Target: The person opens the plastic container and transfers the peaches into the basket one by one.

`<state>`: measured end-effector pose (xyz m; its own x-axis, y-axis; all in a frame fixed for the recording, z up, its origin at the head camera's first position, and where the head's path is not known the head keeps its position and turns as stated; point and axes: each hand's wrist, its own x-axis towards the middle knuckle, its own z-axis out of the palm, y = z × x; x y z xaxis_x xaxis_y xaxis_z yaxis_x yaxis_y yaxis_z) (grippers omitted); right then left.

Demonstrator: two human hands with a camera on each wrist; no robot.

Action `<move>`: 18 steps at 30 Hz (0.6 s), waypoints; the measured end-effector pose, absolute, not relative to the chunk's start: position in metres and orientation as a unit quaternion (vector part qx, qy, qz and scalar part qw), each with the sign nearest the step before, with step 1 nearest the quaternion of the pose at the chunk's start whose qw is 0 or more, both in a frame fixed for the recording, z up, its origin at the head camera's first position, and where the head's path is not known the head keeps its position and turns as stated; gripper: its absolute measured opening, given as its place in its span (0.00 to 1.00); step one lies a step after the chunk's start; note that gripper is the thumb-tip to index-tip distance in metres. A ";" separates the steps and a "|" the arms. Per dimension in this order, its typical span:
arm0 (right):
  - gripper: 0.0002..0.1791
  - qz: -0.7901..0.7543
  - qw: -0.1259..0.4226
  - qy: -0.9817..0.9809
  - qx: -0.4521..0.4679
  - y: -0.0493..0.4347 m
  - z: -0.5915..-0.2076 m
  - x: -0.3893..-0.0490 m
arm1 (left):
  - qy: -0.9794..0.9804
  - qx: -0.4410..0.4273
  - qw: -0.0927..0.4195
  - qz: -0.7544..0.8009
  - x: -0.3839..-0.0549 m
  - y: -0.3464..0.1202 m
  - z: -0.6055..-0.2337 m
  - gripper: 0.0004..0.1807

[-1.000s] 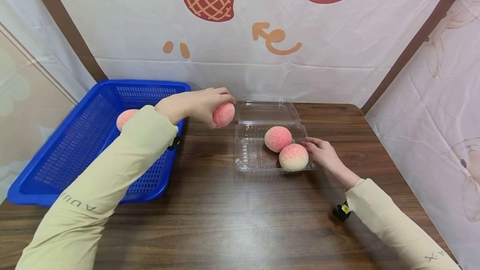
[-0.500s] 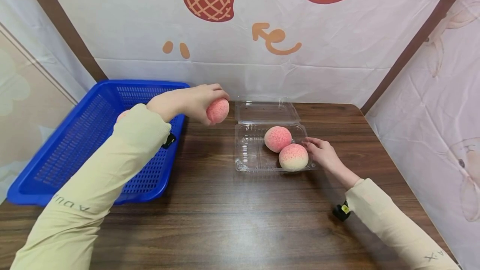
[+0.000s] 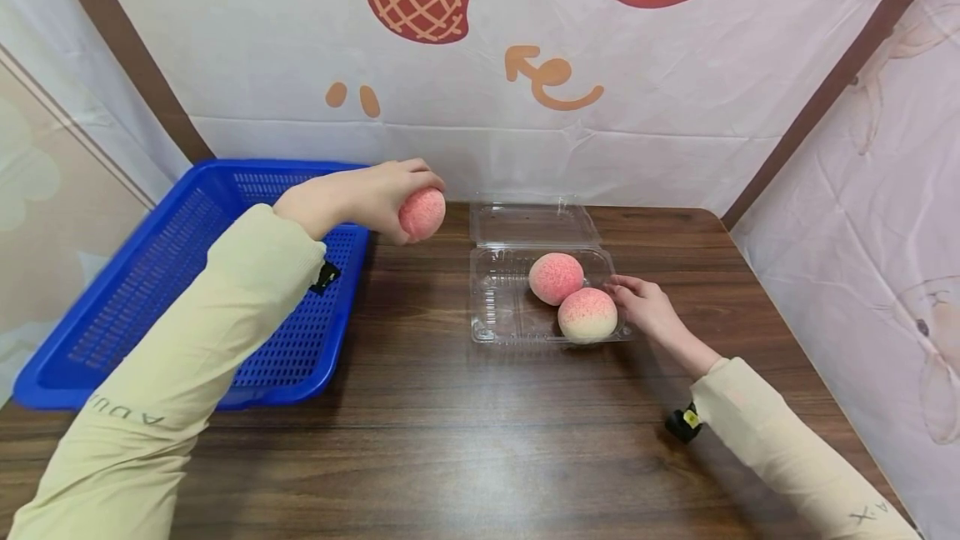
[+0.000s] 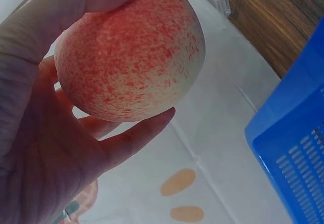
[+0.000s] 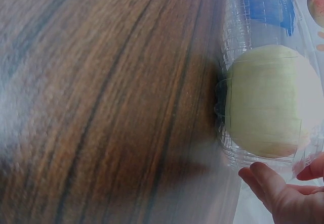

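Observation:
My left hand [image 3: 375,194] holds a pink peach [image 3: 422,213] in the air, just right of the blue basket [image 3: 348,307]. In the left wrist view, thumb and fingers curl round the speckled peach [image 4: 134,54]. Two more peaches lie side by side in the right part of an open clear plastic box [image 3: 498,294]: a pink one [image 3: 556,278] behind and a pink-and-cream one [image 3: 588,315] in front. My right hand [image 3: 643,304] pinches the box's right edge with its fingertips. Through the box wall, the right wrist view shows a pale peach [image 5: 268,102].
The box's clear lid [image 3: 534,225] is folded back toward the printed cloth wall [image 3: 450,140]. The basket stands at the left on the brown wooden table [image 3: 480,432], and the left sleeve [image 3: 195,315] hides part of it.
My left hand has drifted left and slightly up with its peach, away from the box. The sleeve now covers the peach earlier seen in the basket. The right hand stays still.

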<state>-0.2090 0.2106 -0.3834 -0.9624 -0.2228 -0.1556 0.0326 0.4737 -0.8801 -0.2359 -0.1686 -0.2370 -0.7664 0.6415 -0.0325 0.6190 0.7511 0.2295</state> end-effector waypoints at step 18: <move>0.25 -0.510 0.129 0.849 -0.050 0.210 -0.382 -0.209 | 0.941 0.314 0.062 0.108 -0.234 -0.187 -0.233 0.36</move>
